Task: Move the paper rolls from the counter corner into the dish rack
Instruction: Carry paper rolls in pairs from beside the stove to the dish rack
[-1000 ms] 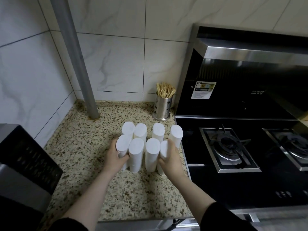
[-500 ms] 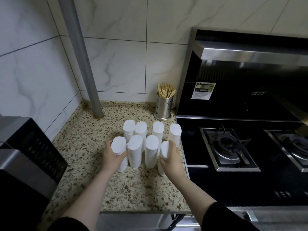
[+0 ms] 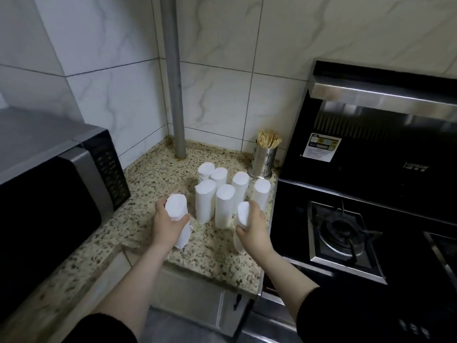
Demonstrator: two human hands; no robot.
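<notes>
Currently: left hand (image 3: 168,225) and right hand (image 3: 251,227), fingers wrapped round one paper roll (image 3: 176,214) each. Six upright rolls (image 3: 223,201) crowd the granite counter (image 3: 153,179); a brushing sleeve risks toppling them.

We face a kitchen corner with white marbled wall tiles (image 3: 118,100) and a grey vertical pipe (image 3: 176,95). A speckled granite tabletop (image 3: 158,174) sits between a microwave (image 3: 57,179) at left and a black gas stove (image 3: 346,233) under a steel hood (image 3: 380,92) at right. Light is dim.
</notes>
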